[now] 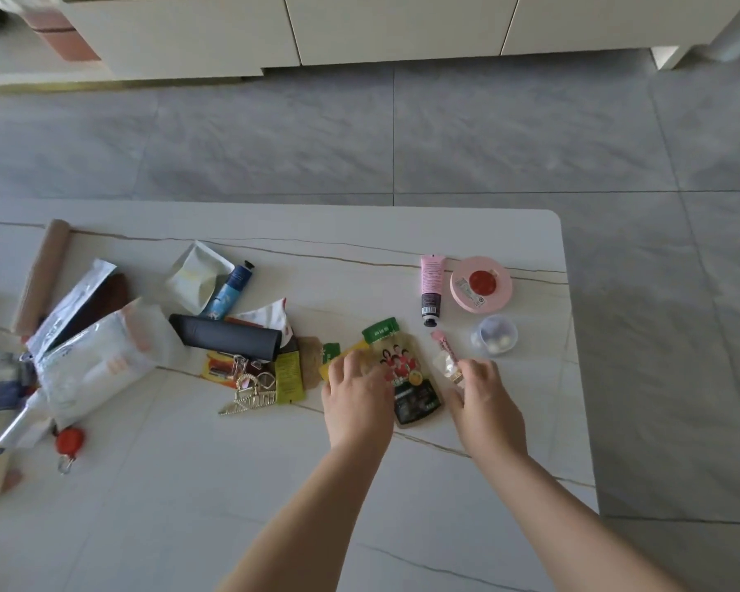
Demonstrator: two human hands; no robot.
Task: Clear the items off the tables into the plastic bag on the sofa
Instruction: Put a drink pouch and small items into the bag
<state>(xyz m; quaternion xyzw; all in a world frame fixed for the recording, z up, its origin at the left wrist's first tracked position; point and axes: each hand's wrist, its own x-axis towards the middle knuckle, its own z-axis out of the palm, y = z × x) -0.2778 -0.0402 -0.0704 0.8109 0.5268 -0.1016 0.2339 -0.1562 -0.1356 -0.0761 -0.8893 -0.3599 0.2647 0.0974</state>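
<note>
A white marble table (274, 484) carries scattered items. My left hand (356, 399) lies on the left side of a green-topped snack pouch (406, 378), fingers curled over a yellow packet (338, 361). My right hand (485, 397) reaches to the pouch's right, its fingertips at a small clear packet with a pink stick (447, 356); whether it grips this I cannot tell. Further back lie a pink tube (430, 288), a round pink case (481, 284) and a small clear cup (494, 335). The plastic bag and sofa are out of view.
Left of my hands lie a black roll (227, 337), gold hair clips (248, 395), a blue tube (231, 288), white pouches (99, 356), a brown roll (41, 275) and an orange keyring (69, 442). Grey tiled floor (445, 134) and white cabinets (359, 27) lie beyond.
</note>
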